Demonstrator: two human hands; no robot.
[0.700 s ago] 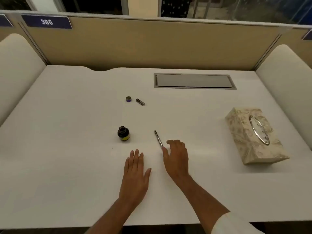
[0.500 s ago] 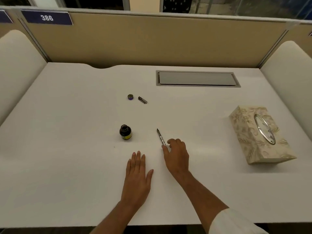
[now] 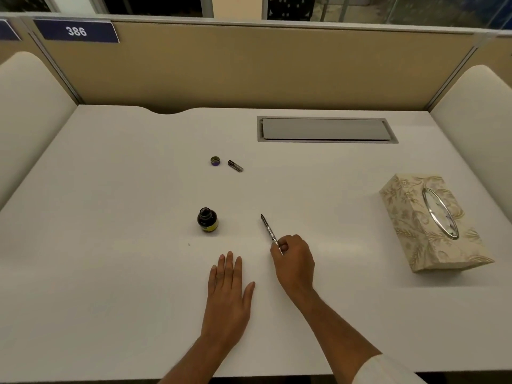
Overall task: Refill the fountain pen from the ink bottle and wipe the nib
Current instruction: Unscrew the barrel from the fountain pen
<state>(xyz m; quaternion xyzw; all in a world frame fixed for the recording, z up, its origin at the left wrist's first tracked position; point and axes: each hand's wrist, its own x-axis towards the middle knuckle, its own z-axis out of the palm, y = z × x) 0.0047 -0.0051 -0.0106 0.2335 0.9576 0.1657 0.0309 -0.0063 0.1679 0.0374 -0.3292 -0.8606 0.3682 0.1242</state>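
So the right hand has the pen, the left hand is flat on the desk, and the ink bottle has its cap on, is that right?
No, the head view shows the bottle open, its cap lying farther back. The rest holds: the right hand grips the pen and the left hand lies flat on the desk.
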